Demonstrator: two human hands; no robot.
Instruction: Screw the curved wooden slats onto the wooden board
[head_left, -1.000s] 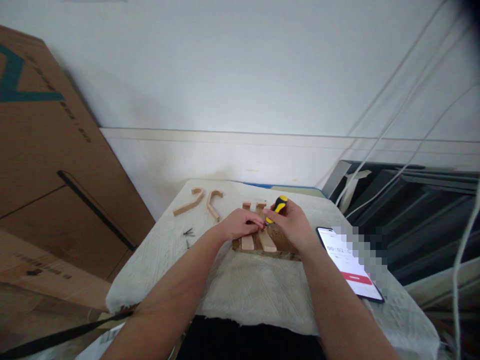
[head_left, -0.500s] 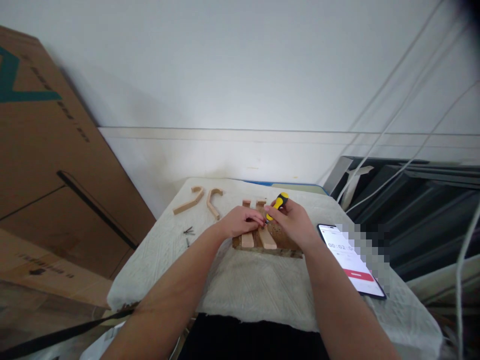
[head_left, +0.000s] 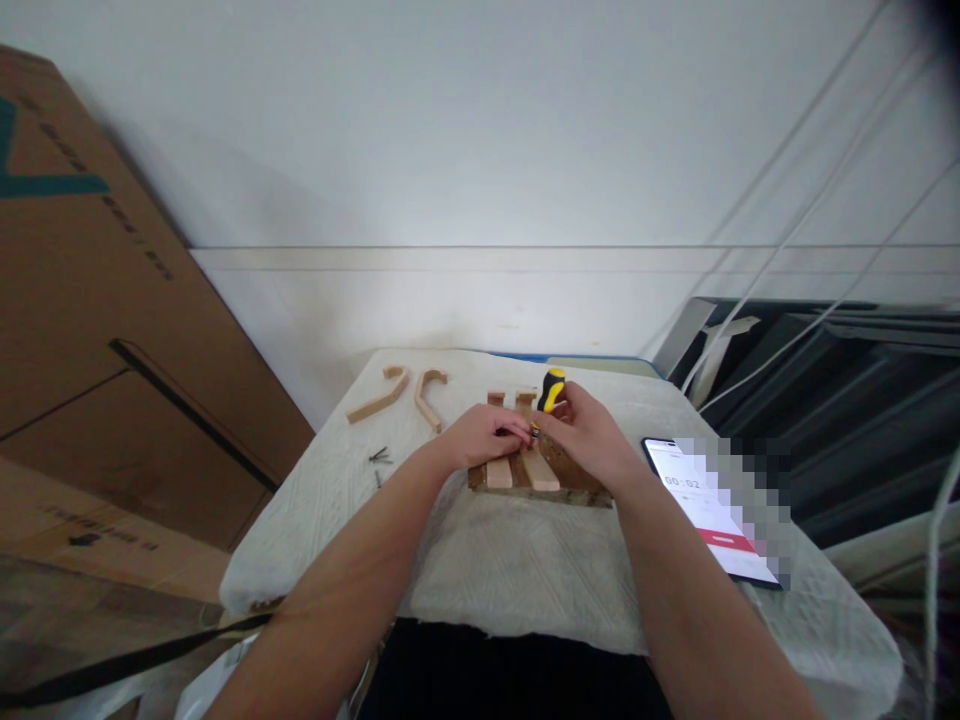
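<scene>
My right hand point(head_left: 589, 430) grips a yellow-and-black screwdriver point(head_left: 553, 388), its handle up and its tip down over the upper part of a wooden hook point(head_left: 541, 472). That hook lies on a brown wooden board point(head_left: 581, 482). Beside it on the left, a second wooden hook point(head_left: 499, 474) lies on the same board, partly covered by my left hand point(head_left: 480, 438). The left fingers are drawn together, their tips right by the screwdriver tip. Whatever lies between those fingertips is hidden.
Two loose wooden hooks point(head_left: 426, 402) lie at the cloth-covered table's point(head_left: 517, 575) back left, with several dark screws point(head_left: 380, 456) nearer me. A phone point(head_left: 709, 515) showing a timer lies on the right. A large cardboard box point(head_left: 150, 330) stands left; white cables point(head_left: 795, 215) hang right.
The screwdriver has swung from leaning right to more upright, and my right fingers have shifted around its handle. The left hand stays by its tip. The whole view has shifted slightly.
</scene>
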